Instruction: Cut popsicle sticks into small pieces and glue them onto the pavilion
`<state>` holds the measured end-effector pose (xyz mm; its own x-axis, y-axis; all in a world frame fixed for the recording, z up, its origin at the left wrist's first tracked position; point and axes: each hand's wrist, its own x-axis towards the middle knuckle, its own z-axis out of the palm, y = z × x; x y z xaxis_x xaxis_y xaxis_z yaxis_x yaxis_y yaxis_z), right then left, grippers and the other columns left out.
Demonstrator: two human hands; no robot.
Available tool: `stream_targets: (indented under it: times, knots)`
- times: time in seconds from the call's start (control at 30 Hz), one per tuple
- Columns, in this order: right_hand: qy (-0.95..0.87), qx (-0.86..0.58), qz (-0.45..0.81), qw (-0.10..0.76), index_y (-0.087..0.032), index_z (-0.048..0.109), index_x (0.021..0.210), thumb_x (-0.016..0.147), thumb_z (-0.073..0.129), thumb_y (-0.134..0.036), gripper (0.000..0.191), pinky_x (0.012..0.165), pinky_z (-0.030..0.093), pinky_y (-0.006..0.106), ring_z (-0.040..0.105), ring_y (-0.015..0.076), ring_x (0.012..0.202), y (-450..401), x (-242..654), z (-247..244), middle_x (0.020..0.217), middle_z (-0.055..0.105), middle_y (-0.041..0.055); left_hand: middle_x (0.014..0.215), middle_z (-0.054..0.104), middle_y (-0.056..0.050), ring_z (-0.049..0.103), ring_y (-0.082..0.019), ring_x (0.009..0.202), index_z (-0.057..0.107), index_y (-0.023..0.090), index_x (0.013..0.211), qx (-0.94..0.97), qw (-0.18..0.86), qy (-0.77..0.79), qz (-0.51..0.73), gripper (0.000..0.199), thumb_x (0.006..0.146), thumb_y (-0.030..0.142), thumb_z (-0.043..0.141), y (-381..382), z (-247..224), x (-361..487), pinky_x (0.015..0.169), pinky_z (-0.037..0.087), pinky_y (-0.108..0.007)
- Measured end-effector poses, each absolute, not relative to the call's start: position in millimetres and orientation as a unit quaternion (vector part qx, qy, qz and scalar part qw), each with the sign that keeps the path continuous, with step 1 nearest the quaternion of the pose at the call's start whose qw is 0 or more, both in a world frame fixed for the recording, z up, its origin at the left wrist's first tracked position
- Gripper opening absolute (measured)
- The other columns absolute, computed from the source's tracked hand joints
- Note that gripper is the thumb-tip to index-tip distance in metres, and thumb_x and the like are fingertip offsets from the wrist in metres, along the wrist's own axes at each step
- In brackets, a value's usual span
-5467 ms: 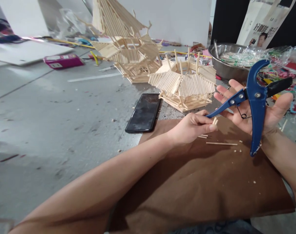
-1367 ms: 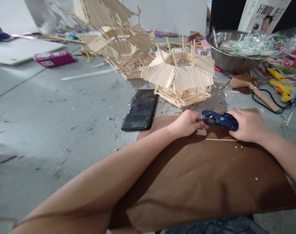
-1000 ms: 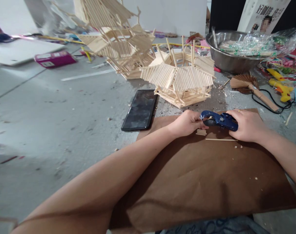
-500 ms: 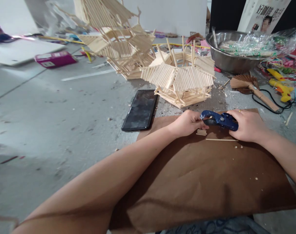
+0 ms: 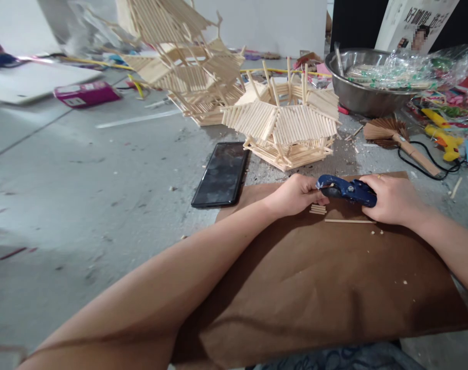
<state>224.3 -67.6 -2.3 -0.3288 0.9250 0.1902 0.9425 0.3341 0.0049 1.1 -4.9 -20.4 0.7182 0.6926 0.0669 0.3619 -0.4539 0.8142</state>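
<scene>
Near the far edge of the brown sheet (image 5: 307,288), my right hand (image 5: 392,198) is wrapped round the handles of a pair of blue hand shears (image 5: 347,190). Their jaws point left, towards my left hand (image 5: 298,195). The fingers of my left hand are pinched together at the jaws, on a thin wooden stick of which only a pale bit shows. Below these fingers, several short cut sticks (image 5: 318,209) lie side by side. One longer stick (image 5: 350,221) rests on the sheet under the shears.
Beyond the sheet stand a roofed stick model (image 5: 291,123) and a taller tiered one (image 5: 187,72). A phone (image 5: 221,174) lies to their front left. At the right are a steel bowl (image 5: 361,100), a brown brush-like object (image 5: 401,144) and a yellow glue gun (image 5: 446,141).
</scene>
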Motion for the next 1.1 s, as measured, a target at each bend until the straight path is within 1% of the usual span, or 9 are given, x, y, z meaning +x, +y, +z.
stream_targets:
  times: [0.3, 0.5, 0.73, 0.93, 1.1]
  knots:
    - [-0.81, -0.582, -0.045, 0.045, -0.018, 0.059, 0.091, 0.066, 0.051, -0.03, 0.029, 0.055, 0.035, 0.028, 0.062, 0.0207, 0.069, -67.6, 224.3, -2.5, 0.079, 0.068, 0.0045, 0.071, 0.072, -0.003, 0.067, -0.012, 0.066, 0.066, 0.012, 0.075, 0.829, 0.414, 0.317, 0.199, 0.015, 0.081, 0.016, 0.053, -5.0, -19.8, 1.2, 0.065, 0.051, -0.02]
    - [-0.806, -0.59, -0.044, 0.027, -0.017, 0.059, 0.087, 0.067, 0.049, -0.031, 0.026, 0.054, 0.034, 0.029, 0.062, 0.0216, 0.067, -67.4, 224.9, -4.3, 0.076, 0.068, 0.0057, 0.069, 0.071, -0.004, 0.066, -0.011, 0.064, 0.065, 0.012, 0.073, 0.818, 0.435, 0.313, 0.207, 0.019, 0.083, 0.024, 0.054, -5.7, -22.2, 1.8, 0.064, 0.051, -0.02]
    - [-0.798, -0.601, -0.047, 0.012, -0.017, 0.059, 0.084, 0.069, 0.048, -0.032, 0.023, 0.054, 0.032, 0.029, 0.061, 0.0211, 0.065, -66.7, 222.6, -2.7, 0.073, 0.067, 0.0059, 0.067, 0.07, -0.005, 0.065, -0.012, 0.061, 0.064, 0.011, 0.073, 0.807, 0.442, 0.325, 0.218, 0.025, 0.084, 0.03, 0.052, -7.1, -22.0, 4.0, 0.062, 0.052, -0.021]
    - [-0.788, -0.614, -0.041, -0.008, -0.017, 0.059, 0.084, 0.071, 0.047, -0.032, 0.023, 0.053, 0.032, 0.029, 0.06, 0.0211, 0.063, -67.0, 220.5, -2.3, 0.073, 0.067, 0.007, 0.066, 0.069, -0.004, 0.064, -0.011, 0.059, 0.064, 0.012, 0.073, 0.803, 0.443, 0.333, 0.22, 0.024, 0.083, 0.029, 0.052, -7.3, -21.0, 4.8, 0.06, 0.051, -0.02]
    - [-0.787, -0.616, -0.035, -0.019, -0.018, 0.058, 0.084, 0.072, 0.045, -0.032, 0.023, 0.053, 0.032, 0.03, 0.062, 0.0235, 0.066, -66.7, 220.6, -1.4, 0.073, 0.067, 0.0074, 0.066, 0.069, -0.004, 0.064, -0.011, 0.059, 0.065, 0.011, 0.075, 0.796, 0.449, 0.337, 0.225, 0.023, 0.083, 0.029, 0.053, -6.9, -23.2, 5.8, 0.06, 0.052, -0.02]
